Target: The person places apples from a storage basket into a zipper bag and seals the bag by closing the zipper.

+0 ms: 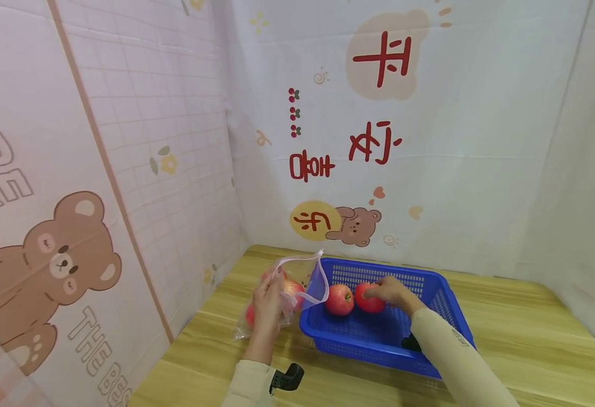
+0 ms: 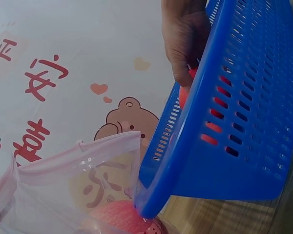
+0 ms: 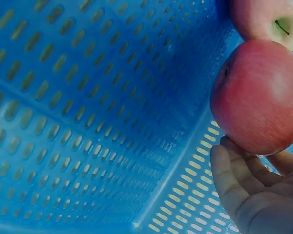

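Gripping a round red apple (image 1: 366, 302) in a blue perforated plastic basket (image 1: 369, 329), the right hand (image 1: 393, 293) seemed mid-pickup while the left hand (image 1: 267, 302) held a clear, pink-rimmed plastic bag (image 1: 318, 282), whose mouth the next lift likely had to reach

The back wall (image 1: 470, 113) is white printed cloth, with red characters (image 1: 381, 59) down the middle of the head view and a small bear (image 1: 357, 227) beside the lowest. The pinkish left wall (image 1: 139, 73) carries a large brown bear (image 1: 81, 243) at lower left; a softly lit wood-grain tabletop (image 1: 521, 316) lies along the bottom.
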